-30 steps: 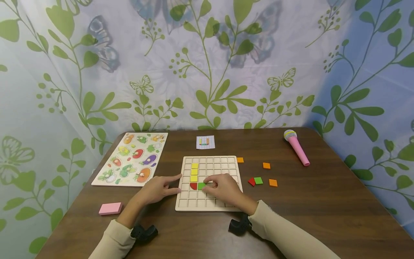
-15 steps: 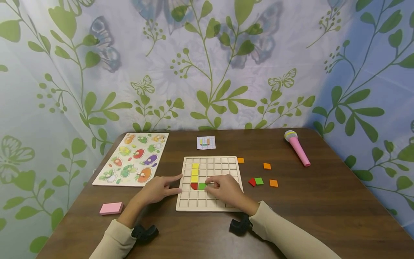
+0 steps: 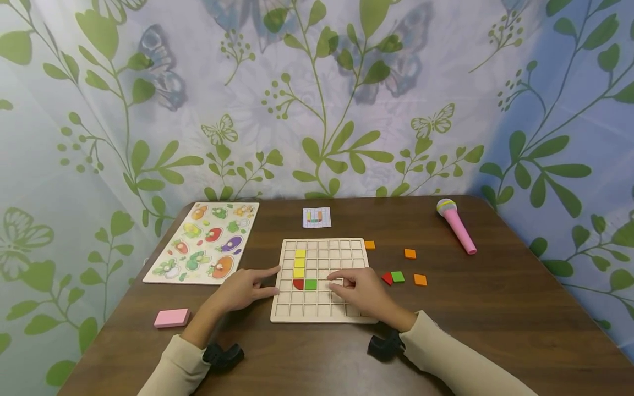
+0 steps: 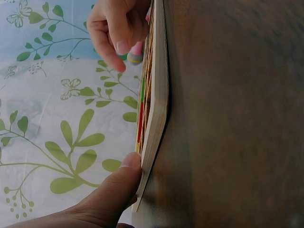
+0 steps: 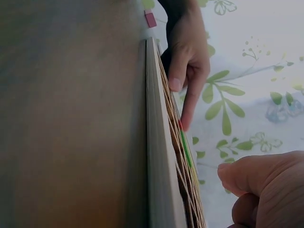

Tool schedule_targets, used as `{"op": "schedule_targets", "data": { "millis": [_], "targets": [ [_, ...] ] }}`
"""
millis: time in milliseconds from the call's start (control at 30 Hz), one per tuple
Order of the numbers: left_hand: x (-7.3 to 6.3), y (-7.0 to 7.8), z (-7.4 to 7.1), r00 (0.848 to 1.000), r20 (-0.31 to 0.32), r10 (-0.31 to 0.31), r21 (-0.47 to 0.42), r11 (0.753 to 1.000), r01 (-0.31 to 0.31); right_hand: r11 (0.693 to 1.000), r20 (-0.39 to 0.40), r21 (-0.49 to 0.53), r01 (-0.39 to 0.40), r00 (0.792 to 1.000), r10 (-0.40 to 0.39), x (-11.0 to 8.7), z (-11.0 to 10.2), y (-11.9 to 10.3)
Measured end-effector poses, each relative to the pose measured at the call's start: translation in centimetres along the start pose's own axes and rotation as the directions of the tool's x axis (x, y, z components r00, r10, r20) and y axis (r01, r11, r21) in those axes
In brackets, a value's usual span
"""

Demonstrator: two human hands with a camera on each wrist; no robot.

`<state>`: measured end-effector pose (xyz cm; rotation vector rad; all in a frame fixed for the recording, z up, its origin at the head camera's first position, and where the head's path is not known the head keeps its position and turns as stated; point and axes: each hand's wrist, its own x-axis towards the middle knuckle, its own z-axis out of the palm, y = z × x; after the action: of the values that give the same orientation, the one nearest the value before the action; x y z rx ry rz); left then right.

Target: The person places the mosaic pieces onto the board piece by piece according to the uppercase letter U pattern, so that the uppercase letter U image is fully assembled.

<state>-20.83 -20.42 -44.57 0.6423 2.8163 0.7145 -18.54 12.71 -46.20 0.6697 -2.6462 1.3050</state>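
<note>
Orange tiles (image 3: 410, 253) lie on the brown table (image 3: 302, 357) to the right of the wooden board (image 3: 319, 312), nearer the right hand (image 3: 364, 289), whose thumb and forefinger stand apart, pinching nothing visible, over the board; the left hand (image 3: 241, 290) touches the board's left edge with thumb and forefinger spread. Yellow tiles (image 3: 299, 263) form a column pointing to the table's far edge; behind hangs leaf-patterned cloth (image 3: 277, 181)

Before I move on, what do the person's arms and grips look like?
The left sleeve and right sleeve are long and cream-coloured. A black, blocky left wrist device and a similar right wrist device are also worn. The left grip and right grip are bare, ungloved human hands.
</note>
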Motion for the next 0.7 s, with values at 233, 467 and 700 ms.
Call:
{"op": "schedule_targets", "data": {
  "millis": [233,467,700],
  "targets": [
    [0.1,0.1,-0.2,1.0,-0.002,0.017,0.002,1.0,-0.017,0.998,-0.107,-0.061,0.011,0.994,-0.018,-1.8,-3.5,1.9],
    [0.1,0.1,-0.2,1.0,0.002,0.013,0.001,1.0,-0.013,0.987,-0.125,-0.152,-0.054,0.992,0.035,-3.5,-8.0,3.9],
    [0.1,0.0,-0.1,1.0,0.011,-0.008,-0.01,1.0,0.008,0.969,-0.102,-0.204,-0.141,0.987,0.122,-5.1,-10.7,6.1]
  ]
}}
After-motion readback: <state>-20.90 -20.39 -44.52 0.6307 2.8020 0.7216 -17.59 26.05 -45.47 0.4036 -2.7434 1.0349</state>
